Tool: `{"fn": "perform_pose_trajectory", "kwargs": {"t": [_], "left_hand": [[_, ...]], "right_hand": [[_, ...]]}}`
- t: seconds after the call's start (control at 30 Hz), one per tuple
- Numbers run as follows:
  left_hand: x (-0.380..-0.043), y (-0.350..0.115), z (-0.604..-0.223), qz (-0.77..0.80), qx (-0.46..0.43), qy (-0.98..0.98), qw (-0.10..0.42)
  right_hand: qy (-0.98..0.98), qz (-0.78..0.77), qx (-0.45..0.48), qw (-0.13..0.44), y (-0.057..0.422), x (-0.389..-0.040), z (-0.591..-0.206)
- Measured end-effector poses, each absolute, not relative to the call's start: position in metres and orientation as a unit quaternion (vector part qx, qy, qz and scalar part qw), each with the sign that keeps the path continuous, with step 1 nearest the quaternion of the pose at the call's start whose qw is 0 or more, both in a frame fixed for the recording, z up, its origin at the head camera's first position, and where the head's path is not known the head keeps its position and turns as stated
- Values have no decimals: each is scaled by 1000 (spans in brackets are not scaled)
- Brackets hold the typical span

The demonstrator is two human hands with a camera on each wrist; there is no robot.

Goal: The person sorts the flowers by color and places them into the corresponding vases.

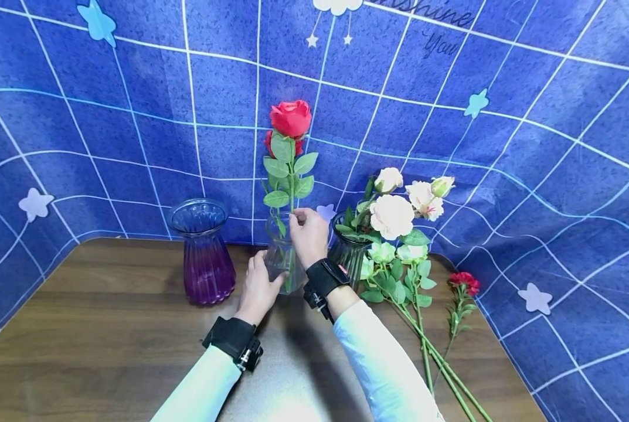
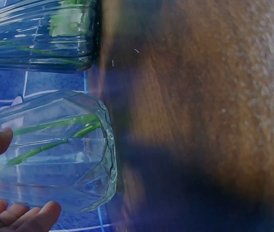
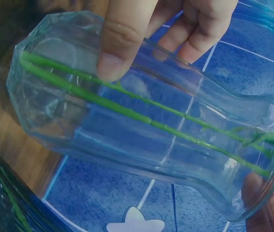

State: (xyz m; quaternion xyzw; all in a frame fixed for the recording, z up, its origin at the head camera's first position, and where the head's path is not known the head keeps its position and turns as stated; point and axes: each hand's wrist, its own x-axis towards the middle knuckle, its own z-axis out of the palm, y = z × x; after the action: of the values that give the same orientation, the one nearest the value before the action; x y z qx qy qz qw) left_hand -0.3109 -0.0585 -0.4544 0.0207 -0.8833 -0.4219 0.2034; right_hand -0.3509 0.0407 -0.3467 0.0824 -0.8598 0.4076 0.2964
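Note:
A clear glass vase (image 1: pixel 278 258) stands mid-table, with two green stems (image 3: pixel 113 108) down inside it. My left hand (image 1: pixel 258 288) holds its lower body, thumb on the near side and fingers around the other side. At the vase's mouth, my right hand (image 1: pixel 310 237) pinches the stem of a red rose (image 1: pixel 291 119) just above the rim. That rose stands upright, its leaves over the vase. Behind it shows a second red rose (image 1: pixel 268 142), mostly hidden. The right wrist view catches the right fingertips (image 3: pixel 267 212) right at the rim.
A blue-purple vase (image 1: pixel 207 264) stands left. On the right, a dark glass vase (image 1: pixel 340 252) holds pale pink roses (image 1: pixel 392 217). Whitish-green roses (image 1: pixel 411 253) and a red carnation (image 1: pixel 464 283) lie on the wooden table (image 1: pixel 108 328). A blue patterned cloth (image 1: pixel 150 140) hangs behind.

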Motion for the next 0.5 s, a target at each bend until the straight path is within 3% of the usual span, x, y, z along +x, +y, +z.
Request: {"fn": "perform_pose_trajectory", "kwargs": {"t": [0.5], "left_hand": [[-310, -57, -454, -427, 29, -883, 193]], "right_hand": [[-786, 457, 125, 396, 52, -334, -355]]}}
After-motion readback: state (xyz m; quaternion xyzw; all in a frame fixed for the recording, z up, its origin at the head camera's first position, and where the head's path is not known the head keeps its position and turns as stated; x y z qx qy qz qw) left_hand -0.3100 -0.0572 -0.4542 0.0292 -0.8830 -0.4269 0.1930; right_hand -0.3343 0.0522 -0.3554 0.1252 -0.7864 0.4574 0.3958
